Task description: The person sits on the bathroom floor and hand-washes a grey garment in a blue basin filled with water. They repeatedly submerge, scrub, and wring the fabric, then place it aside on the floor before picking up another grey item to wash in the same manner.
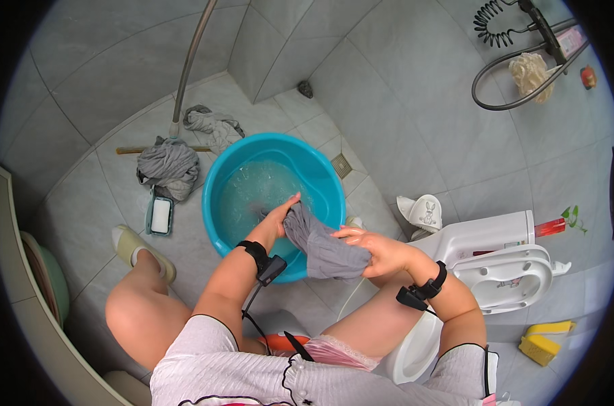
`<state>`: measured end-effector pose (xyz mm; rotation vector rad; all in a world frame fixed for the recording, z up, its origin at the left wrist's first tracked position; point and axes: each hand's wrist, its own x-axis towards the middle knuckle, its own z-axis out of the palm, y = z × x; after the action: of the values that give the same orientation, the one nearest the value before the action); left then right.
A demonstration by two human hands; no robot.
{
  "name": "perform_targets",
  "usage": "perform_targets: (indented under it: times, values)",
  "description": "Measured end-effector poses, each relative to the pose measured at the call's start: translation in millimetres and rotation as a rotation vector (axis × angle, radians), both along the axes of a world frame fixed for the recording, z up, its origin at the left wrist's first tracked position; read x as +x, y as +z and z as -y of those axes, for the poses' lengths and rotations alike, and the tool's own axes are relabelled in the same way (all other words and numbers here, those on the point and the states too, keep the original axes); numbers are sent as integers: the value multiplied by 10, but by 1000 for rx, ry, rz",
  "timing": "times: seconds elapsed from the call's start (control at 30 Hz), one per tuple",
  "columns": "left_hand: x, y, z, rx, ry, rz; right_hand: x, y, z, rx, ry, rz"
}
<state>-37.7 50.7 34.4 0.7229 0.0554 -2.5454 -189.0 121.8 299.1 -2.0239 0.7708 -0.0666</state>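
A wet grey cloth garment is stretched between my two hands over a round blue plastic basin. My left hand grips its bunched end above the cloudy, sudsy water. On the other side, my right hand holds the wider, spread end near the basin's right rim. Part of the cloth seems to trail into the water behind my left hand, where the view is unclear. Both wrists wear black straps with small devices.
Left of the basin lie a bundled grey garment, a soap dish with white soap, and a floor squeegee. Another grey cloth lies behind. A floor drain, a white toilet and a yellow wall box are to the right.
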Motion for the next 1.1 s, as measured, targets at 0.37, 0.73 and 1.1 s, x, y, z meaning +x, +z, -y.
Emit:
perform_targets:
  times: [0.37, 0.73, 1.1]
  values:
    - [305, 248, -295, -55, 178, -229, -894, -1748, 797, 607, -1279, 590]
    - [465, 602, -551, -41, 327, -312, 585, -2736, 268, 930, -961, 1314]
    - [471, 593, -563, -1156, -245, 1194, 311, -2259, 998, 33, -1096, -125]
